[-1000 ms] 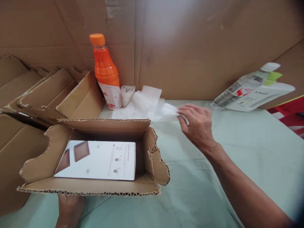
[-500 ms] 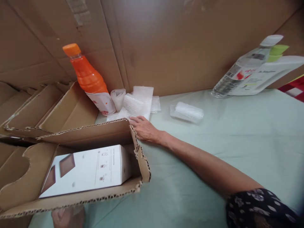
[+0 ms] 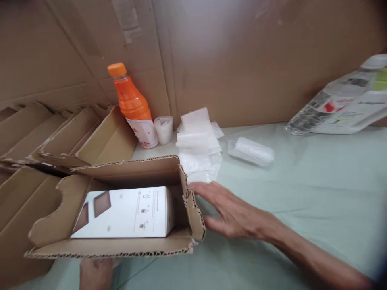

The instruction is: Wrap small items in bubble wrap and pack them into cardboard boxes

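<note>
An open cardboard box [image 3: 127, 246] stands at the left front, with a white printed carton [image 3: 130, 213] lying inside it. My right hand [image 3: 232, 209] is by the box's right end, thumb and fingers apart; the fingertips reach the torn cardboard edge, and whether they press on it is unclear. My left hand [image 3: 96, 274] is low at the near side, partly behind the box wall, and its fingers are hidden. Just beyond the box lie sheets of bubble wrap [image 3: 199, 149].
An orange drink bottle [image 3: 134, 104] and a small plastic-wrapped roll [image 3: 164, 129] stand at the back. Rolled bubble wrap [image 3: 252, 151] lies on the green cloth [image 3: 317, 181]. A clear bottle [image 3: 329, 100] and a white bottle [image 3: 353, 117] lean at right. More cardboard boxes [image 3: 69, 137] are at left.
My right hand has drawn back from the bubble wrap to the box's right end. The bubble wrap is more spread out. The whole view has shifted left.
</note>
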### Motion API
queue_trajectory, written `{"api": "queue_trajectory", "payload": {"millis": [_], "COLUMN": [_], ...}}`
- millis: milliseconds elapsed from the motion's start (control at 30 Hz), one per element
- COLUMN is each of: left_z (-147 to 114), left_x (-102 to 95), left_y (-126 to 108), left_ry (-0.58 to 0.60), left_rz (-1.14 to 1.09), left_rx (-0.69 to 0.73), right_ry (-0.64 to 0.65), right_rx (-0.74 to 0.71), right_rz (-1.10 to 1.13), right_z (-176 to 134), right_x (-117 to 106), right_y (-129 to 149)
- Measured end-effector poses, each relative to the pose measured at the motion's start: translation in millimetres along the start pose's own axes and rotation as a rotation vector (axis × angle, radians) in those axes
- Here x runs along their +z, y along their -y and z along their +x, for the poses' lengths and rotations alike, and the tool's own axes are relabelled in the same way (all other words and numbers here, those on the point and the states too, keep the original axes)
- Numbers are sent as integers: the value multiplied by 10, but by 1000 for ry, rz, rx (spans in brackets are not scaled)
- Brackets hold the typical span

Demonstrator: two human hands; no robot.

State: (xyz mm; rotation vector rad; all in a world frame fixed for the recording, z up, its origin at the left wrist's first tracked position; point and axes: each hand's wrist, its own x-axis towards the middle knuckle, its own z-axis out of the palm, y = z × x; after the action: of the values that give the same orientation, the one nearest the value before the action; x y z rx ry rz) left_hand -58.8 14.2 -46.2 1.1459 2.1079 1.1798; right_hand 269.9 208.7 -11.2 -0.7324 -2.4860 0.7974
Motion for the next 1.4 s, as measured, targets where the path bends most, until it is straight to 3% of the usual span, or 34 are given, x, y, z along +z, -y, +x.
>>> {"api": "queue_trajectory", "payload": {"millis": [67, 167, 333, 467, 600, 767, 933, 1100, 1267, 1400], "left_z": [115, 383, 930, 1132, 1132, 1263, 1390, 1301, 1302, 1335], "left_x": [36, 154, 576, 830, 842, 749, 708, 726, 753, 754], "left_y": [31, -61, -314, -314, -215, -182, -212, -192, -154, -137], "left_ry": [-70, -76, -69, -87, -12, -105, -42, -85, -122, -152], "left_rz": [23, -50, -309, -465, -477, -443, -433, -433, -470, -462], "left_rx": [-65, -124, 28, 51, 28, 101, 116, 122, 128, 137], "right_ry": [27, -92, -238, -325, -329, -309, -332, -267, -338, -161], "right_rx": [29, 100, 203, 232, 195, 181, 218, 163, 97, 127], "right_rz": [88, 79, 95, 134, 146, 96, 16, -19, -334, -626], "right_z": [-80, -20, 436, 704, 726, 680, 678, 620, 878, 1216], "right_x": [166, 326, 325, 423, 600, 654, 703, 474, 73, 8], "right_y": [103, 84, -115, -250, -351, -355, -334, -404, -555, -767]}}
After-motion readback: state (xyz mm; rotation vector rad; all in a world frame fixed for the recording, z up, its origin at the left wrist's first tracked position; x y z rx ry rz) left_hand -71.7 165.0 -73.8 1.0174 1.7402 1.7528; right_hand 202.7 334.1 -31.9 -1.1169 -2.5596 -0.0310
